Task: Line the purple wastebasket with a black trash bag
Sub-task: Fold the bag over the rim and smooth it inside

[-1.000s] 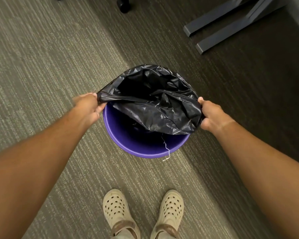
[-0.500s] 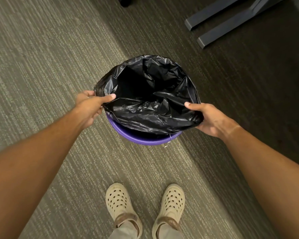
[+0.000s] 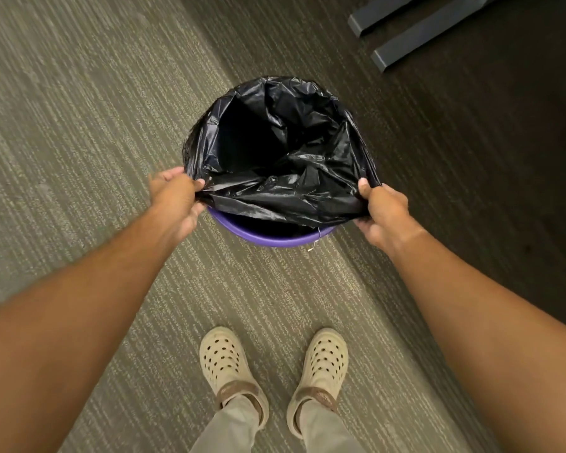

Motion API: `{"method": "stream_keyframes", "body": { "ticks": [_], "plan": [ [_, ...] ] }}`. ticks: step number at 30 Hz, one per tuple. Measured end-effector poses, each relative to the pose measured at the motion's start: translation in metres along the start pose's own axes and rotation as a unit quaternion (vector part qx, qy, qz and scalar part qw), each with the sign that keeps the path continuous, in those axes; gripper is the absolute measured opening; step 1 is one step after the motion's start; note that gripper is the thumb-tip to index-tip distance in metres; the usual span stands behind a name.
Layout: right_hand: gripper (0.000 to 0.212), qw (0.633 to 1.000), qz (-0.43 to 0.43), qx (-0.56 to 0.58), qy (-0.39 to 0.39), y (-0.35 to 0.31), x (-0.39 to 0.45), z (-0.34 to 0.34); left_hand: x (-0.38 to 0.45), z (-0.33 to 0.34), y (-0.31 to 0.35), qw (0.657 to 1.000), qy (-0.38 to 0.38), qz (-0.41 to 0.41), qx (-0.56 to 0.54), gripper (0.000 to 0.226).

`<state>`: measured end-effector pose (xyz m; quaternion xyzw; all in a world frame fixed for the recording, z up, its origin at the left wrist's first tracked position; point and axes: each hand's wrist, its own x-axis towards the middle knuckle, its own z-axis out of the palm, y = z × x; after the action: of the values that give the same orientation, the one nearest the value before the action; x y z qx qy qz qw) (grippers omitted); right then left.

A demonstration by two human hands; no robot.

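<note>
My left hand (image 3: 174, 199) and right hand (image 3: 384, 212) are pinching the crinkled, glossy black bag (image 3: 285, 188), its mouth gaping over the purple bin (image 3: 268, 238).

Trash bag (image 3: 285, 194): thin glossy crinkled plastic. Wastebasket (image 3: 268, 238): smooth plastic. Carpet (image 3: 79, 125): ribbed, matt.

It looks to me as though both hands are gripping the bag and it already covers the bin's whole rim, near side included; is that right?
Not quite. In the head view both the left hand and right hand grip the bag, but the bin's near rim is bare purple.
</note>
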<state>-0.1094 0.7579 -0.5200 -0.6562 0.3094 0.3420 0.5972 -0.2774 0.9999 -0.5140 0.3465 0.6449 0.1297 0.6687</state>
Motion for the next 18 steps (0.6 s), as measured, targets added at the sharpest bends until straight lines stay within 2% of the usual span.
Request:
{"method": "stream_keyframes", "body": {
  "ticks": [2,4,6,9,13,18],
  "plan": [
    [0.004,0.993,0.069,0.095,-0.002,0.001,-0.004,-0.002,-0.002,0.0,-0.005,0.999,0.027,-0.015,-0.025,0.04],
    [0.017,0.983,0.103,0.154,-0.008,0.005,-0.006,-0.003,-0.004,0.0,-0.009,0.997,0.05,-0.027,-0.05,0.038],
    [0.027,0.981,0.1,0.163,-0.025,0.011,-0.007,-0.001,-0.004,0.001,-0.012,0.996,0.059,-0.028,-0.066,0.036],
    [0.04,0.987,0.073,0.135,-0.049,0.018,-0.005,-0.003,-0.004,0.001,-0.014,0.996,0.067,-0.015,-0.055,0.034],
    [0.033,0.999,0.006,0.052,-0.016,0.029,-0.003,-0.002,-0.009,-0.003,-0.019,0.999,0.01,0.001,-0.032,0.014],
    [0.034,0.996,-0.062,0.015,0.062,0.05,0.002,0.001,-0.021,-0.008,-0.04,0.998,-0.028,-0.011,-0.055,0.033]
  ]
}}
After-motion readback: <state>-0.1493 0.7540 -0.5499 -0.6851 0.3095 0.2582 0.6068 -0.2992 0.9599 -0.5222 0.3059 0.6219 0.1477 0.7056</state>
